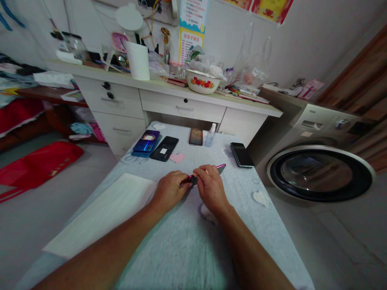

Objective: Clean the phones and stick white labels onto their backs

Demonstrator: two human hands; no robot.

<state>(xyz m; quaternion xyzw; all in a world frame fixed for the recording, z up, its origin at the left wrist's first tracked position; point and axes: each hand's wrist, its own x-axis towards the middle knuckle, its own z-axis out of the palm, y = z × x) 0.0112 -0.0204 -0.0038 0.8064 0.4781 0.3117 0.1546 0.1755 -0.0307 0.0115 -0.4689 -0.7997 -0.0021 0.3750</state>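
You held a pink-edged phone low over the middle of the cloth-covered table, tilted, with one end showing past your right hand. Your left hand had its fingers closed around the left end, thumb and forefinger pinching the rim, probably to keep the phone from turning. Your right fingers were curled over it farther along, bunched at the edge; gripping it in two places likely steadied it better than one hand could. How hard they pressed I could not tell, since your knuckles hid the contact.

The blue phone and the black phone lay side by side beyond your left hand, apparently grouped there to stay out of your wrists' way. The spray bottle stood upright at the far side, perhaps where an elbow would not knock it, near a dark flat item too blurred to name. A dark phone lay by the right edge, and a pale sheet lay flat beside your left forearm
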